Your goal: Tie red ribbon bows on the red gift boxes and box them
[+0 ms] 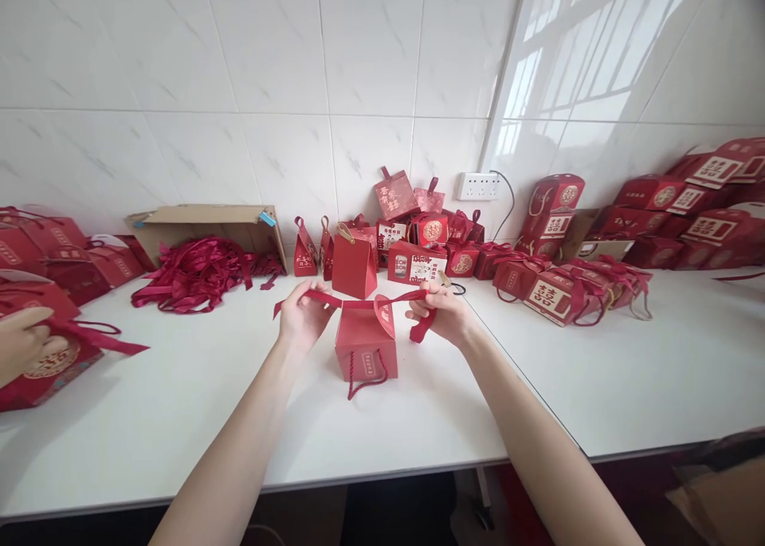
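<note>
A small red gift box (366, 345) stands upright on the white table in front of me, a twisted cord handle hanging down its near side. Across its top runs a dark red ribbon (406, 296), stretched between my two hands. My left hand (304, 316) pinches one end to the left of the box, with a short tail poking out past the fingers. On the other side my right hand (441, 313) grips the ribbon, and a loose end dangles below it. Part of the ribbon is hidden behind a round flap (384, 315) on the box top.
Behind the box stands a taller red box (355, 265). A cardboard box (209, 215) lies open by a heap of ribbons (197, 271). Finished boxes (565, 291) and stacked boxes (717, 219) line the right. Another person's hand (24, 343) holds a ribboned box (45, 371) at far left.
</note>
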The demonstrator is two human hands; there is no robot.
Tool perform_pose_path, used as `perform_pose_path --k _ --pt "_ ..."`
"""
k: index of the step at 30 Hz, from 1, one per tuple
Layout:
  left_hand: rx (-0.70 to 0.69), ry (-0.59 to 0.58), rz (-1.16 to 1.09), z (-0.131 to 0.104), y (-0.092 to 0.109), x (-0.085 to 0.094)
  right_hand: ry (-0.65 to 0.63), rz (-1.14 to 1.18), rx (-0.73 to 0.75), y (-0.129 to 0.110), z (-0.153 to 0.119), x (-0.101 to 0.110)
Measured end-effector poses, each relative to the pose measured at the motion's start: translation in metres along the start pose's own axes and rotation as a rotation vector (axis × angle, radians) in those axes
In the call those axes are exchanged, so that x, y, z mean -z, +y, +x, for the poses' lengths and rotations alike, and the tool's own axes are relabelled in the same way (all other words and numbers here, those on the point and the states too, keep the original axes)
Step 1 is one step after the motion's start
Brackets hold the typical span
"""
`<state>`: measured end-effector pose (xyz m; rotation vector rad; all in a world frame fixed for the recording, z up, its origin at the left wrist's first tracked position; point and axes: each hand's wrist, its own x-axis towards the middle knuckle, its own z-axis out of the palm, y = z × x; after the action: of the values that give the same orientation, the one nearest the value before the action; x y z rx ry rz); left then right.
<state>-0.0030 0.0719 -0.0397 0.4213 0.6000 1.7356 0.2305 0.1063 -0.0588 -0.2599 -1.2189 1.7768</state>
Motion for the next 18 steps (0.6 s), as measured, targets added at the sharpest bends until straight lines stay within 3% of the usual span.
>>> perform_pose_path --k 4,10,12,18 --pt "-0.064 -0.007 -0.133 0.002 0.009 0.003 0.053 -0.155 -0.004 0.006 0.001 -0.004" --pt "-0.086 -0.077 -0.16 0.003 0.01 0.009 0.196 -0.382 0.155 0.013 0.004 0.0" --pt "-0.099 -0.095 -0.174 0.003 0.01 0.01 0.312 -0.524 0.232 0.015 0.006 0.003" --pt "-0.093 -0.133 -0.163 0.003 0.01 0.011 0.839 -0.948 0.484 0.012 0.009 0.005"
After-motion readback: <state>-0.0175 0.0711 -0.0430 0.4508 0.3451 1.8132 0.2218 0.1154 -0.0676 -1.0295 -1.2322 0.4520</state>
